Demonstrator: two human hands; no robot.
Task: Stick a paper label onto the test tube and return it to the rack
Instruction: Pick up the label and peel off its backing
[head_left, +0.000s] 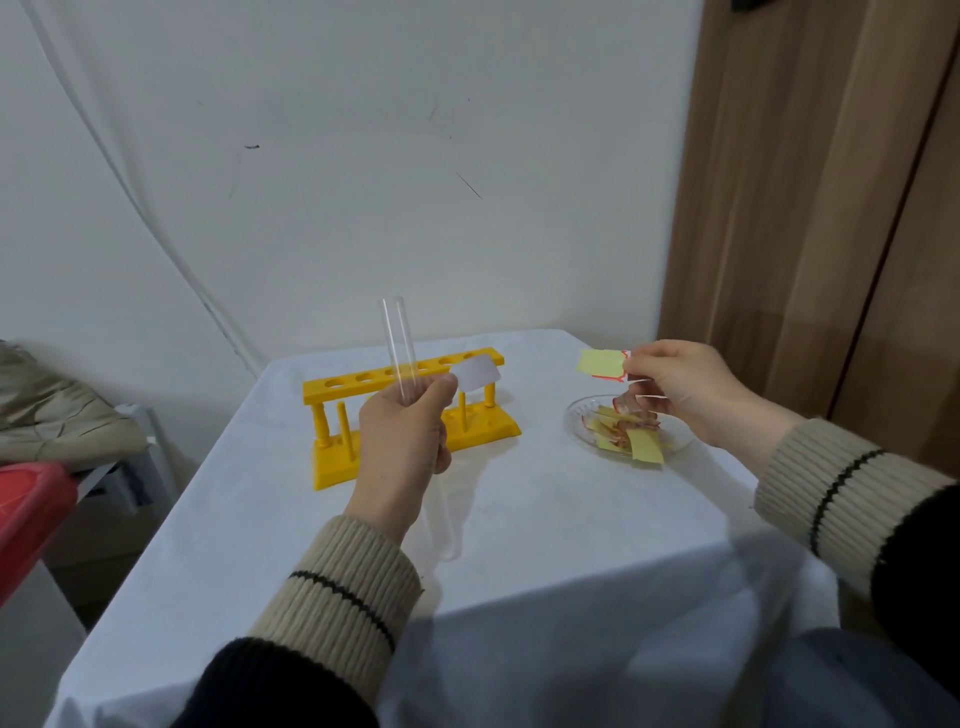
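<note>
My left hand (402, 441) grips a clear test tube (399, 348) upright in front of the yellow rack (332, 387), its lower end showing below the hand. A white paper label (477, 373) sticks out from under my left thumb, beside the tube. The rack's holes that I can see hold no tubes. My right hand (685, 387) pinches a yellow backing slip with a red edge (601, 362) above a glass dish (582, 421) of similar yellow slips.
A white cloth covers the table (519, 519), with the rack at the back centre and the dish to its right. Left of the table stand a red bin (31, 519) and a chair with folded fabric (57, 410). A wooden door (831, 208) rises at the right.
</note>
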